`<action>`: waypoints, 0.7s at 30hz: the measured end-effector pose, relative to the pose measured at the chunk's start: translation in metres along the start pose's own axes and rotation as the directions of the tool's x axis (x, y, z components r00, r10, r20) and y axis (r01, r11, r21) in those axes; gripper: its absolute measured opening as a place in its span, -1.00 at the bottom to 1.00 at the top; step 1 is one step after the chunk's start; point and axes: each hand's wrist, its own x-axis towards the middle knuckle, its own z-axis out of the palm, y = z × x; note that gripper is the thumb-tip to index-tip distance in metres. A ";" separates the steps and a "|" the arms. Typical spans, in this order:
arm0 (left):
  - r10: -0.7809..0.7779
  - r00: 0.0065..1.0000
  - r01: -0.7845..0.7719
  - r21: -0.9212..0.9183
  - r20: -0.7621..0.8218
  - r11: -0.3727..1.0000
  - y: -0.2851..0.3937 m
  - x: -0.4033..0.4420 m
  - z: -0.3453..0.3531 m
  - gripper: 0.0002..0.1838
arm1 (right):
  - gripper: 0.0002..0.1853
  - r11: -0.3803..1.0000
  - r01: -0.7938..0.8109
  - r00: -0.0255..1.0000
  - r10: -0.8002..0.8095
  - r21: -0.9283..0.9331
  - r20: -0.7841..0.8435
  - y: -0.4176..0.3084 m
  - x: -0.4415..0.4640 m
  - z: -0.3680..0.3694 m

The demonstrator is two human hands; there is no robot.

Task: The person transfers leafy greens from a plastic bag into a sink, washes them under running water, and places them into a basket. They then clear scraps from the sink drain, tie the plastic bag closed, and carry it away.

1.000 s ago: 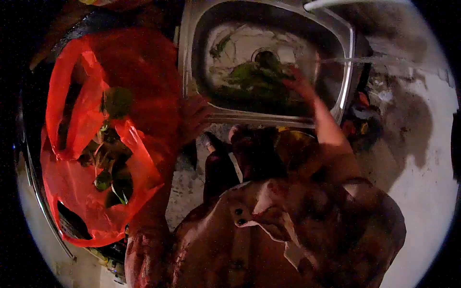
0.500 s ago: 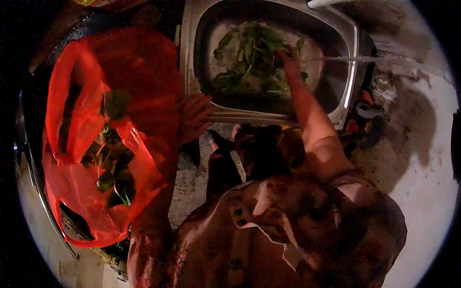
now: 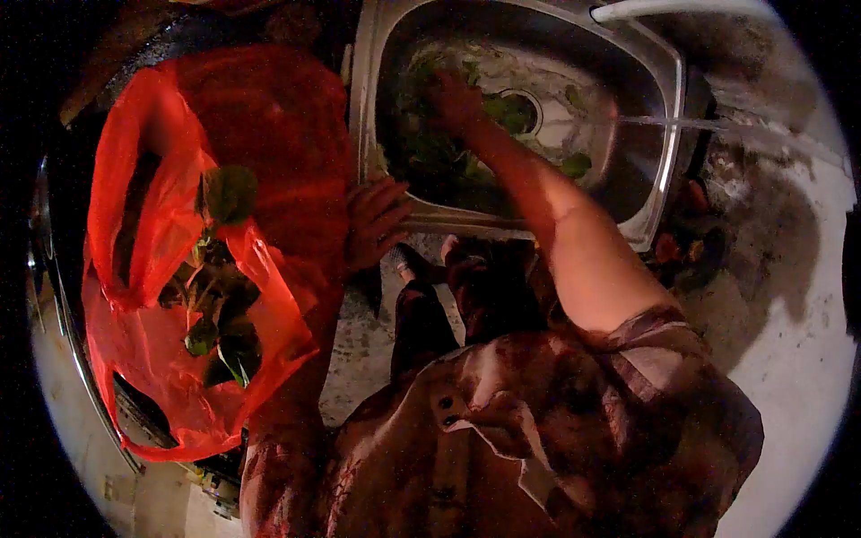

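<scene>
A metal sink (image 3: 674, 134) at the top centre holds water and green leaves (image 3: 439, 152), most of them at its left side. My right hand (image 3: 456, 99) reaches into the sink's left part among the leaves; its fingers are blurred and dark, so whether they grip any is unclear. At the sink's lower left corner my left hand (image 3: 377, 215) rests by the rim, fingers apart and holding nothing. Left of it lies a red plastic bag (image 3: 260, 117), open, with leafy stems (image 3: 220, 309) showing inside.
A white pipe (image 3: 668, 9) runs above the sink's top right corner. From the right, a thin stream of water (image 3: 691, 123) crosses the rim. Dark reddish items (image 3: 668, 247) lie below the sink's right corner. My feet and legs show beneath the sink.
My right hand has swept left across the sink, and the leaves have shifted from its middle to the left. The left hand stays by the rim.
</scene>
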 end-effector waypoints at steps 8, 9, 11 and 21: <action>0.040 0.998 -0.039 0.027 -0.049 0.999 -0.011 -0.007 0.007 -0.46 | -0.45 0.976 0.051 0.990 -0.077 0.212 0.118 0.063 -0.131 -0.011; 0.041 0.998 -0.039 0.031 -0.048 0.999 -0.011 -0.006 0.007 -0.46 | -0.44 0.975 0.033 0.989 -0.064 0.220 0.136 0.065 -0.136 -0.013; 0.053 0.998 -0.052 0.032 -0.036 0.998 -0.009 -0.004 0.006 -0.46 | -0.42 0.988 -0.027 0.995 0.012 0.153 0.102 0.056 -0.120 -0.046; -0.002 1.000 0.003 0.049 -0.013 0.999 -0.008 -0.021 -0.011 -0.44 | -0.38 0.945 0.318 0.947 -0.313 -0.081 0.070 -0.022 -0.067 -0.015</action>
